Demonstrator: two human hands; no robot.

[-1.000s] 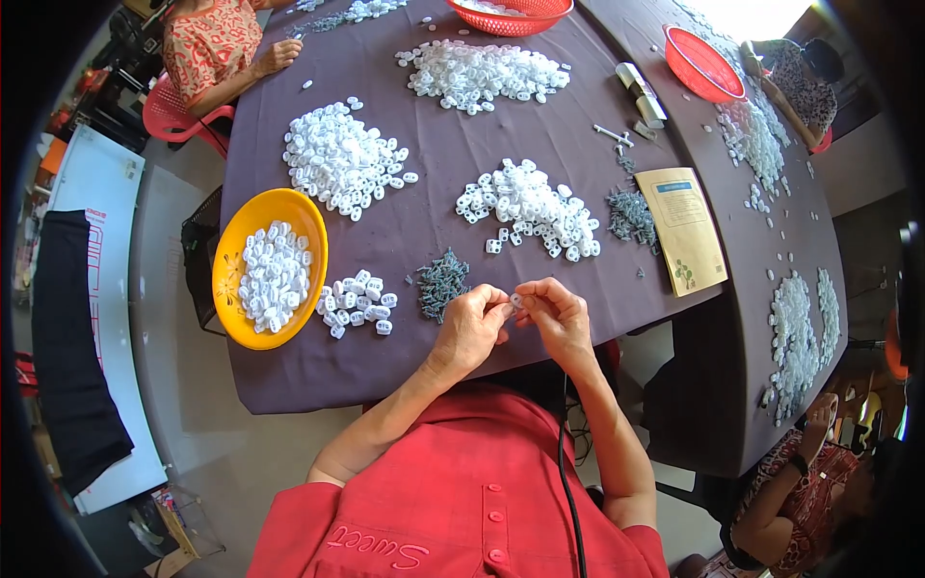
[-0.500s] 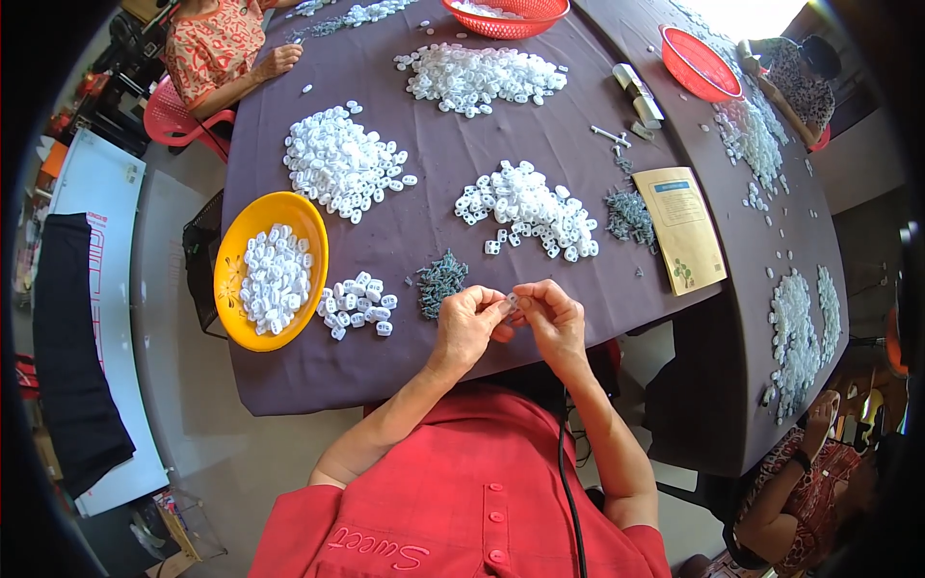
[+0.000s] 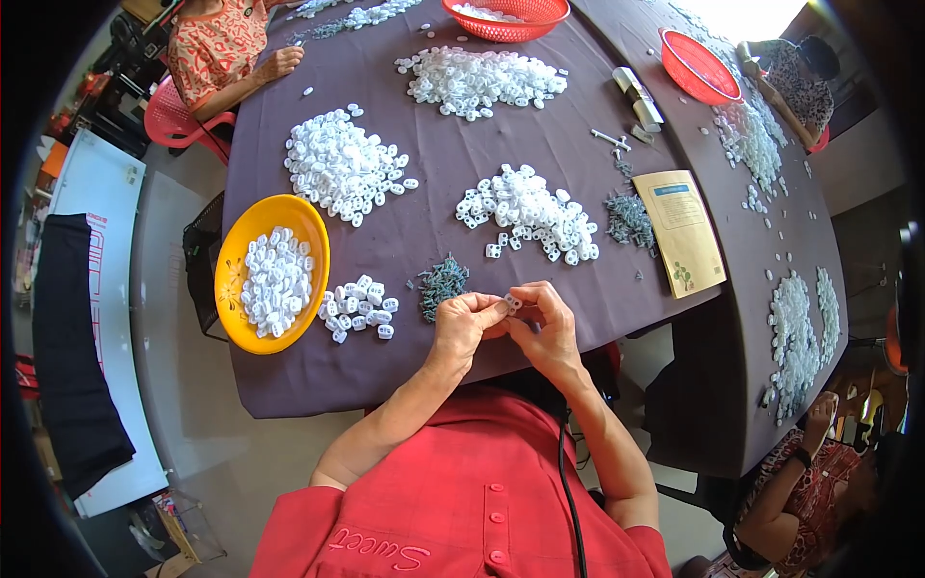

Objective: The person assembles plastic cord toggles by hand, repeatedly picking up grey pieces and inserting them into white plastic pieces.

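Just over the near table edge, my left hand (image 3: 464, 326) pinches a small white plastic piece with holes (image 3: 513, 302). My right hand (image 3: 545, 332) closes on the same piece from the other side, thumb and forefinger at it. Left of my hands lies a heap of small grey screw-like pins (image 3: 443, 284). A small group of white oval pieces (image 3: 358, 306) sits beside it, and a yellow bowl (image 3: 231, 299) holds more of them. Beyond my hands is a heap of white pieces with holes (image 3: 528, 212).
Larger white heaps (image 3: 342, 164) lie farther back, with red baskets (image 3: 515, 27) behind. To the right are a brown paper envelope (image 3: 682, 231), another grey pin heap (image 3: 631, 220) and a white T-shaped tool (image 3: 611, 140). Co-workers sit at the far left (image 3: 220, 58), far right and lower right.
My right hand has shifted slightly left and its fingers have turned around the white piece. The left hand keeps its pinch in nearly the same place.
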